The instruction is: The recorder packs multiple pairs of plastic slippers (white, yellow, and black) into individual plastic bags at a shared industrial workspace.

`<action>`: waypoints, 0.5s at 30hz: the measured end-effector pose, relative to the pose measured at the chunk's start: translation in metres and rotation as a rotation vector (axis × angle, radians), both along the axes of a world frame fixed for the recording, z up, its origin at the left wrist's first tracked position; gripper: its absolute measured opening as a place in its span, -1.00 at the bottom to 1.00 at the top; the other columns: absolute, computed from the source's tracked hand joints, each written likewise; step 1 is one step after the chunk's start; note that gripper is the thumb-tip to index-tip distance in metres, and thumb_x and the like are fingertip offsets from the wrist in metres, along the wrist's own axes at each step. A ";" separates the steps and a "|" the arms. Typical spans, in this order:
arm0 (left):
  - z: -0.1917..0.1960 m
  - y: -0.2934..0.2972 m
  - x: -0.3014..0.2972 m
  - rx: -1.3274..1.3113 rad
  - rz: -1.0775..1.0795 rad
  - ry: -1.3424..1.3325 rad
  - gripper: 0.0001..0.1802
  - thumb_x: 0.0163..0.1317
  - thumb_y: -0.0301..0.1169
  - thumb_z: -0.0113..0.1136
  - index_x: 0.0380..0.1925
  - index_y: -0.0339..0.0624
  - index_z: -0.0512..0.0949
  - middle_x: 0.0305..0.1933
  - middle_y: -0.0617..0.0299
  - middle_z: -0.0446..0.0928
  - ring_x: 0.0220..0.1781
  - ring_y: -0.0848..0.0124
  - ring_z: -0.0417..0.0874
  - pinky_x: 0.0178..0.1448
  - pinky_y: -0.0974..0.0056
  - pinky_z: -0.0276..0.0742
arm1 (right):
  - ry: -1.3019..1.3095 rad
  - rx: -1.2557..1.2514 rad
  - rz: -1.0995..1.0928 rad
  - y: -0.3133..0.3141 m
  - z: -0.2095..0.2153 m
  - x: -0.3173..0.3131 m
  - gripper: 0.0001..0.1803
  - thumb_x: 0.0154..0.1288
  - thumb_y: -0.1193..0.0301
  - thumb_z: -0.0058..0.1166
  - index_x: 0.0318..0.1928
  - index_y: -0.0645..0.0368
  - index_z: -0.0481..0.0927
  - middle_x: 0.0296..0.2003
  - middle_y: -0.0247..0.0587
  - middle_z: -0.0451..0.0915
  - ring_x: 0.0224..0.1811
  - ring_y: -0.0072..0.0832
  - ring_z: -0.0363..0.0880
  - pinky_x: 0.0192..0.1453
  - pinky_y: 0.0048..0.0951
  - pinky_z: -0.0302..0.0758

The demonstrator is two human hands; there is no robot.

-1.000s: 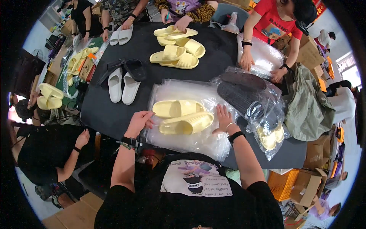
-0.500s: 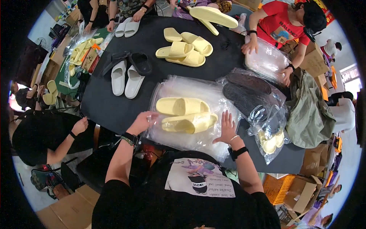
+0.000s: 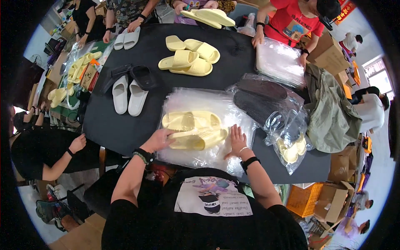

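A pair of pale yellow slippers [image 3: 196, 121] lies side by side under shiny clear film, apparently inside a plastic bag, on a stack of clear plastic bags [image 3: 179, 160]. My left hand [image 3: 157, 140] is closed on the film at the slippers' left ends, its fingertips against the nearer slipper. Exactly how the fingers grip is partly hidden. Beyond the slippers' right ends, my right hand [image 3: 237, 143] rests flat on the bags with fingers stretched out. It holds nothing.
White slippers [image 3: 137, 98], black slippers [image 3: 143, 77] and several yellow slippers [image 3: 191, 62] lie on the black table [image 3: 104, 137]. Bagged dark slippers [image 3: 262, 100] and a bag of small yellow slippers [image 3: 290, 152] are at right. A co-worker in red [image 3: 291, 25] handles another bag stack [image 3: 280, 62].
My left hand has moved in from the bag's left edge to the slippers' ends. The co-worker in red has tilted up their bag stack. The slippers held across the table have come lower.
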State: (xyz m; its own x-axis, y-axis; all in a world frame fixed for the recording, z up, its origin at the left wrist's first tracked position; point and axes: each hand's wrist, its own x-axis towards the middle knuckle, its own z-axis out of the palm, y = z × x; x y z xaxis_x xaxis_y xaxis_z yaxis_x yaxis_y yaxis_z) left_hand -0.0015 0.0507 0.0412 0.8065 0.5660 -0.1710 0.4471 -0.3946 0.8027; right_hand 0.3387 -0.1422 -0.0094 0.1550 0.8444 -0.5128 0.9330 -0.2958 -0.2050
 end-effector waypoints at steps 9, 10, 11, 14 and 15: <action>-0.020 0.022 -0.021 -0.138 -0.233 0.371 -0.62 0.16 -0.19 0.22 -0.16 -0.26 0.60 -0.25 -0.12 0.61 -0.24 0.08 0.62 -0.09 0.16 0.51 | -0.058 -0.046 0.081 0.005 0.007 -0.005 0.76 -0.66 -0.09 0.58 0.47 0.14 -0.43 0.50 0.02 -0.43 0.53 0.09 -0.50 0.49 0.12 -0.20; -0.023 0.019 -0.020 -0.030 -0.251 0.325 -0.60 0.16 -0.16 0.21 -0.18 -0.28 0.60 -0.26 -0.11 0.61 -0.23 0.04 0.63 -0.10 0.13 0.50 | -0.056 -0.047 0.079 0.005 0.006 -0.004 0.76 -0.66 -0.09 0.58 0.47 0.14 -0.43 0.50 0.02 -0.43 0.53 0.09 -0.50 0.49 0.12 -0.20; -0.028 0.015 -0.017 0.005 -0.219 0.284 -0.57 0.09 -0.08 0.25 -0.27 -0.26 0.62 -0.34 -0.08 0.60 -0.26 0.00 0.62 -0.14 0.06 0.50 | -0.058 -0.049 0.082 0.005 0.005 -0.003 0.75 -0.66 -0.08 0.58 0.47 0.12 -0.42 0.49 0.03 -0.44 0.53 0.08 -0.51 0.49 0.13 -0.20; 0.004 -0.002 0.007 0.597 -0.321 0.237 -0.53 -0.01 0.02 0.31 -0.37 -0.20 0.64 -0.42 -0.02 0.58 -0.28 0.04 0.60 -0.17 0.04 0.48 | -0.052 -0.048 0.057 -0.002 0.003 0.002 0.74 -0.66 -0.06 0.59 0.47 0.12 -0.41 0.49 0.04 -0.46 0.53 0.08 -0.53 0.49 0.16 -0.20; 0.009 -0.002 0.014 0.552 -0.305 0.319 -0.43 -0.14 0.13 0.35 -0.33 -0.13 0.64 -0.33 0.07 0.58 -0.13 0.12 0.58 -0.07 0.05 0.46 | -0.041 -0.032 0.065 -0.001 0.006 0.002 0.73 -0.65 -0.05 0.59 0.47 0.13 -0.42 0.49 0.05 -0.46 0.53 0.09 -0.53 0.48 0.18 -0.20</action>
